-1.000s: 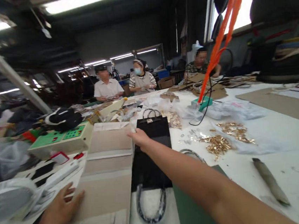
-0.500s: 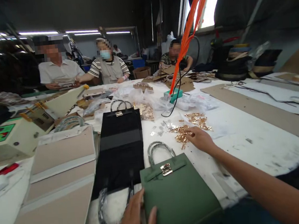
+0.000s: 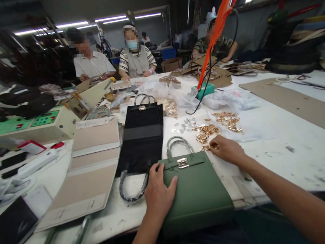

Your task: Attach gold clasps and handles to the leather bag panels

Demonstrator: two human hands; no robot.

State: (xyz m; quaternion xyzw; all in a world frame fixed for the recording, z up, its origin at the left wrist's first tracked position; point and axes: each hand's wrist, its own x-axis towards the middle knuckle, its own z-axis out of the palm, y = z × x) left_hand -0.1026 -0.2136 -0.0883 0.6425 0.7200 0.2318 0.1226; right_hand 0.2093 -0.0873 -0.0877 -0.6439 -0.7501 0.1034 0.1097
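Note:
A green handbag (image 3: 196,187) lies at the front edge of the table, with a shiny metal clasp (image 3: 183,163) near its top and a plastic-wrapped handle (image 3: 178,140) beyond. My left hand (image 3: 160,191) grips its left edge, thumb on the front face. My right hand (image 3: 228,149) is just past the bag's upper right corner, fingers pinched on a small gold metal piece (image 3: 206,147) beside the loose gold hardware (image 3: 206,133). The fingertips partly hide that piece. Small silver plates (image 3: 186,125) are scattered left of the pile.
A black bag panel (image 3: 142,139) with wrapped handles and a beige bag lining (image 3: 94,163) lie to the left. Behind them stands a machine with green panels (image 3: 36,124). An orange strand (image 3: 214,36) hangs over a teal box (image 3: 205,90). Several people sit across the table.
The view has swung left and down. My left hand has moved up along the bag's left edge. My right hand has drawn from the gold pile to its near edge, fingers pinched.

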